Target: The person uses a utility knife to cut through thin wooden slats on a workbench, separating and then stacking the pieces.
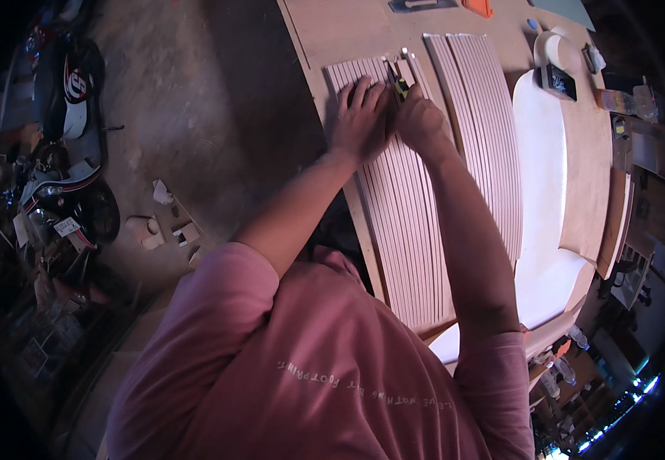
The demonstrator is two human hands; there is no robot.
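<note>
A white fluted panel [405,222] of long parallel ribs lies on a wooden workbench [340,31]. My left hand [361,115] presses flat on its far end, fingers spread. Right beside it my right hand [421,119] is closed around a small yellow and black tool [400,87] whose tip rests on the ribs between both hands. A second ribbed white panel [486,115] lies alongside on the right, parallel to the first.
A large white curved board [541,199] lies further right on the bench. A dark box [558,80], a white round container [555,47] and small items sit at the far right end. Parked motorbikes [68,115] and scrap blocks [168,226] stand on the dirt floor at left.
</note>
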